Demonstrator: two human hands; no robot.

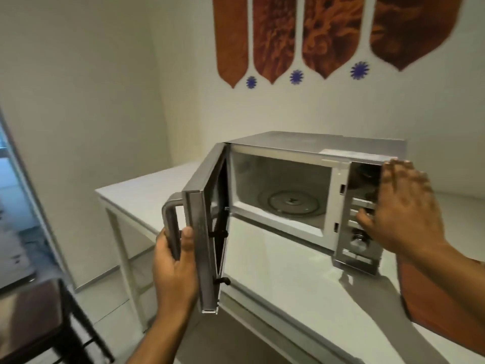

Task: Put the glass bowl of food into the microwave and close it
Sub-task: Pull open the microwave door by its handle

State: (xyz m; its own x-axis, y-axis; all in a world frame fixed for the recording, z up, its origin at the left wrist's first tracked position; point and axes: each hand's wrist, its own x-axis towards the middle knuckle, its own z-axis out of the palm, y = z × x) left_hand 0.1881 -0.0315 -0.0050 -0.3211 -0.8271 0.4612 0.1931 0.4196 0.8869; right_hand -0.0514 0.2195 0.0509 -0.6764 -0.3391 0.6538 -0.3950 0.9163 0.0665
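Only a turntable (291, 203) sits inside the open microwave (315, 153) on the white table (288, 271).

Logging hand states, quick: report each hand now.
Left hand: closed around the microwave door handle.
Right hand: open, flat against the control panel, holding nothing.

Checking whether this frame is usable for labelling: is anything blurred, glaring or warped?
Head view: the right hand is motion-blurred; the left hand on the door handle is sharper; soft glare on the white counter; wide-angle bending at the edges.
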